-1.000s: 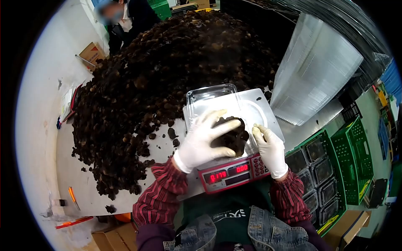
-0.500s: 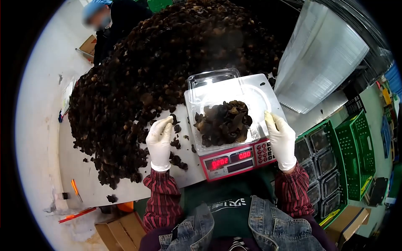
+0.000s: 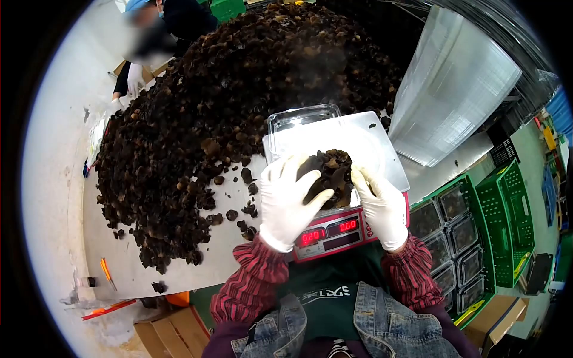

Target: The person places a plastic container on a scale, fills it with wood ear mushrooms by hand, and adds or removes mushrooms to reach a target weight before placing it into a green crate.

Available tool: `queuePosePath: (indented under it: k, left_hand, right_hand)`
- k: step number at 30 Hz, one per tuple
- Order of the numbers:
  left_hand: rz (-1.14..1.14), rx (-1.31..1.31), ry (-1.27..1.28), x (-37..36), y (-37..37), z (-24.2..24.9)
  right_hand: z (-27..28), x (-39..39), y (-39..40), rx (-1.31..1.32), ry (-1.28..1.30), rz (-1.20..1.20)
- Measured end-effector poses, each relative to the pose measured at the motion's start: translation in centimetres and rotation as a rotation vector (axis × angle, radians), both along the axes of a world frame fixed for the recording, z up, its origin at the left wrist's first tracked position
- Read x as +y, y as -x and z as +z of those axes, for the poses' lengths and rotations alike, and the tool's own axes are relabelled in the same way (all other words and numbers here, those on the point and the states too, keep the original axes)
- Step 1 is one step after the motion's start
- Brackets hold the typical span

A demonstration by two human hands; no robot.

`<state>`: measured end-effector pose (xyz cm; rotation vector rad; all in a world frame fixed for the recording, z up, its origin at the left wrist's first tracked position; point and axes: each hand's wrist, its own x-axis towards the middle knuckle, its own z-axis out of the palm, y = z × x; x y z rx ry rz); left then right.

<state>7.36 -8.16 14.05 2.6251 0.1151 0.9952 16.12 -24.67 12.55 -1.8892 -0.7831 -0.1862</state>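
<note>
A clear plastic box with a raised lid (image 3: 304, 114) rests on the red and silver scale (image 3: 388, 149), filled with dark fungus pieces (image 3: 334, 173). Gloved in white, my left hand (image 3: 292, 200) lies against the left side of the fungus, its fingers and thumb apart. On the other side my right hand (image 3: 379, 203), also gloved, touches the right edge of the fungus with its fingers apart. The red display (image 3: 313, 237) reads about 0.201. Much of the box is hidden by both hands.
A large heap of dark fungus (image 3: 239, 77) covers the table (image 3: 137, 280). Stacked clear containers (image 3: 450, 89) stand at the right, above a green crate (image 3: 486, 238) of filled boxes. A co-worker's gloved hand (image 3: 135, 77) is at the upper left.
My left hand has moved right from beside the scale to the fungus, and its fingers have spread. My right hand has moved inward. The co-worker's gloved hands have come into view. The display dropped slightly.
</note>
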Motion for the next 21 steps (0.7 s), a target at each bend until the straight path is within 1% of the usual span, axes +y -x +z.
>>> queuePosePath:
  k: [1, 2, 3, 5, 6, 9, 11, 13, 15, 17, 19, 20, 21]
  left_hand:
    - [0.015, 0.029, -0.028, -0.1, -0.6, -0.6]
    - [0.009, 0.047, 0.008, 0.0, -0.9, -1.3]
    - [0.006, 0.045, 0.007, 0.2, -1.1, -1.6]
    - [-0.092, -0.067, 0.236, 0.6, -1.2, -1.5]
    - [-0.067, -0.09, 0.305, 0.5, -0.7, -1.1]
    - [-0.068, -0.325, 0.613, 1.4, 0.4, -0.6]
    - [0.025, -0.412, 0.637, 3.9, 2.6, -0.8]
    - [0.281, -0.357, 0.58, 7.2, 6.0, -1.6]
    - [0.473, -0.338, 0.268, 11.5, 10.2, -4.0]
    - [0.673, -0.21, 0.017, 15.8, 15.3, -7.0]
    - [0.828, 0.15, -0.051, 20.0, 20.1, -10.3]
    - [0.919, 0.286, -0.08, 20.2, 20.9, -10.5]
    - [0.922, 0.287, -0.082, 20.6, 21.4, -10.8]
  right_hand:
    - [0.1, 0.0, 0.1, -0.027, -0.008, 0.015]
    - [0.1, 0.0, 0.1, 0.042, -0.017, 0.008]
    - [0.0, -0.2, 0.1, 0.04, -0.019, 0.005]
    - [-0.2, -0.6, 0.0, 0.017, -0.051, -0.044]
    - [-0.4, -0.8, -0.2, 0.009, -0.031, -0.073]
    - [-1.3, -1.4, -0.7, -0.004, -0.058, -0.092]
    - [-1.4, -1.6, -0.9, -0.016, -0.041, -0.108]
    - [-1.5, -1.9, -1.0, -0.059, 0.009, -0.135]
    - [-1.8, -2.2, -1.3, -0.077, 0.042, -0.126]
    - [-1.6, -2.5, -1.2, 0.011, 0.038, -0.157]
    - [-1.7, -2.7, -1.3, 0.039, 0.048, -0.16]
    - [-1.8, -2.7, -1.4, -0.018, 0.067, -0.156]
    - [-1.9, -2.7, -1.5, -0.077, 0.083, -0.152]
